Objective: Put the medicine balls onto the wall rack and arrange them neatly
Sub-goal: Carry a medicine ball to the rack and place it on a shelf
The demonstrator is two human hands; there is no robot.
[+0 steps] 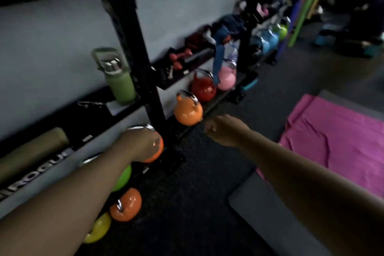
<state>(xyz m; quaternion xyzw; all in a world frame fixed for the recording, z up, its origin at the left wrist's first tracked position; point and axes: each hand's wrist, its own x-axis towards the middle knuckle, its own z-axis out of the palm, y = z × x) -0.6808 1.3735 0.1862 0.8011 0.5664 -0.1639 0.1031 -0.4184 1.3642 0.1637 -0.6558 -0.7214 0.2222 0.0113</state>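
No medicine ball shows in this blurred head view. A black wall rack (154, 97) runs along the grey wall on the left. My left hand (140, 144) reaches toward its lower shelf with the fingers curled. It overlaps an orange kettlebell (158, 153), whose chrome handle shows bare above the hand. My right hand (221, 131) is a loose fist in the air over the dark floor, holding nothing. An orange kettlebell (188, 111) sits just beyond and left of it.
Red (203, 87), pink (227, 77), green (123, 178), orange (126, 206) and yellow (99, 228) kettlebells line the low shelf. A green bottle (121, 83) stands on a higher shelf. A pink mat (336, 141) and a grey mat (270, 214) lie on the floor at right.
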